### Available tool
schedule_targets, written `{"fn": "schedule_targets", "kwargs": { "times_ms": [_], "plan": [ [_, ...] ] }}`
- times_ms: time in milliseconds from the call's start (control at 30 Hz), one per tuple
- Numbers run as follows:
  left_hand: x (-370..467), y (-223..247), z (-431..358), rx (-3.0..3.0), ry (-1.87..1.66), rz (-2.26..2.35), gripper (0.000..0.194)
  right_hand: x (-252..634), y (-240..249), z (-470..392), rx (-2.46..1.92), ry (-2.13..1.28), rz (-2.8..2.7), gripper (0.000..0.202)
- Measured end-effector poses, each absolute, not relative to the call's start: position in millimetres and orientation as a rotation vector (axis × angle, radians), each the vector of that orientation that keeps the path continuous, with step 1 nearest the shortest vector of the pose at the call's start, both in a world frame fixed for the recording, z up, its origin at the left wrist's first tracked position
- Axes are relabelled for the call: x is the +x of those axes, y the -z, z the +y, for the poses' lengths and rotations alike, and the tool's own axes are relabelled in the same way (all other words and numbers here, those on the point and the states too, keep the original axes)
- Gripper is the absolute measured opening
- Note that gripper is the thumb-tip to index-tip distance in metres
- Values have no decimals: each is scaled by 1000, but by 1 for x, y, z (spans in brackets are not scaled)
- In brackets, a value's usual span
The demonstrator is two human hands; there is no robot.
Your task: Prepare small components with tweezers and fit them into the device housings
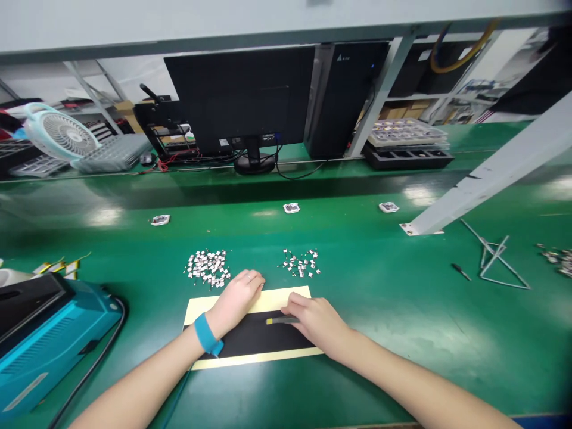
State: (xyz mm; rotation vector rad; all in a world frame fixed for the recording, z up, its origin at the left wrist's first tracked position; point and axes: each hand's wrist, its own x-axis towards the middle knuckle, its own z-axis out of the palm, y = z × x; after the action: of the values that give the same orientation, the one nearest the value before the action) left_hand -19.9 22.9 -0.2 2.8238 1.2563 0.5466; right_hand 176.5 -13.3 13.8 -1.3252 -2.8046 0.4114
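A black strip (250, 341) lies along a pale yellow sheet (250, 358) on the green bench in front of me. My left hand (236, 298), with a blue wrist strap (206, 335), rests over the sheet's upper part. Its fingers are curled together, and whatever they pinch is too small or hidden to make out. In my right hand (317, 322) is a slim grey tool with a yellow end (279, 320), pointing left above the black strip. Beyond the hands lie two piles of small white parts with dark leads, a larger left pile (208, 267) and a smaller right pile (301, 263).
A blue machine (58, 339) with a black cable stands at left. Three small white packets (292, 208) sit farther back. A monitor (245, 101), computer tower (344, 101) and fan (62, 134) line the rear. A slanted post (487, 173), pen (461, 271) and metal frame (496, 256) are at right.
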Motion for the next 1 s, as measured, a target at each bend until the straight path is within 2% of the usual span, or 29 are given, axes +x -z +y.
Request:
{"fn": "schedule_targets", "kwargs": {
  "times_ms": [133,333,533,633,800,900,1000],
  "plan": [
    [-24,0,21,2821,-597,1130,10,172,-18,-13,-1339,-461,-2819,19],
    [-17,-7,27,2537,-556,1209,12,170,-22,-2,-1371,-675,-2705,12],
    [3,-12,37,2114,-844,1235,17,172,-17,16,-1289,-1134,-2437,4],
    [5,-7,39,2004,-1048,1184,16,180,-15,23,-1269,-1325,-2196,11],
    [3,-1,36,2056,-1134,1119,13,186,-16,25,-1328,-1358,-1797,24],
    [6,-2,31,2060,-1136,1019,11,180,-18,21,-1334,-1350,-1707,24],
    [9,-2,27,2013,-1099,988,19,176,-20,18,-1280,-1356,-1724,20]
  ]
}}
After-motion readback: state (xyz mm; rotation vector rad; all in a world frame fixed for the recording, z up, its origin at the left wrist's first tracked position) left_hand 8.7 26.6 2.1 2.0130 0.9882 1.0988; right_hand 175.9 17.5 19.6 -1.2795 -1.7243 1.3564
